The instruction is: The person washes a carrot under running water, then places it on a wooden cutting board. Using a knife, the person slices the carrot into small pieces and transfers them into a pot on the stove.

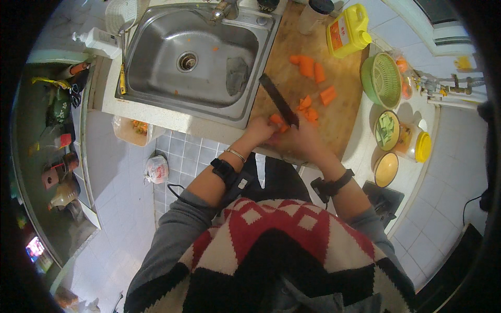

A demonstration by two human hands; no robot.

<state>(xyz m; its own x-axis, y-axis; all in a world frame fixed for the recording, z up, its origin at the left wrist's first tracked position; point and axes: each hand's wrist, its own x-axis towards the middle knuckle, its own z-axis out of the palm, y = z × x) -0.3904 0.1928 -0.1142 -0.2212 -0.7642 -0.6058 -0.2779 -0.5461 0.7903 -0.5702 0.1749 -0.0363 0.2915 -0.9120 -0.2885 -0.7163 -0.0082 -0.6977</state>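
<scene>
My right hand (pixel 307 140) is wrapped round the handle of a kitchen knife (pixel 276 98). Its long dark blade points up and left, toward the sink. Close beside it, my left hand (pixel 259 130) has its fingers closed on a piece of carrot (pixel 276 120) at the near end of a wooden cutting board (pixel 342 117). Cut carrot chunks (pixel 308 109) lie just right of the blade. Farther up the board are larger carrot pieces (pixel 307 66) and a single chunk (pixel 328 95). My fingers partly hide the held piece and the knife handle.
Left of the board is a steel sink (pixel 156 47) with a grey cloth (pixel 236 75). A yellow jug (pixel 348 31) and a jar (pixel 314 16) stand at the back. To the right are green baskets (pixel 383 81), a bowl of green slices (pixel 386 130) and another bowl (pixel 386 169).
</scene>
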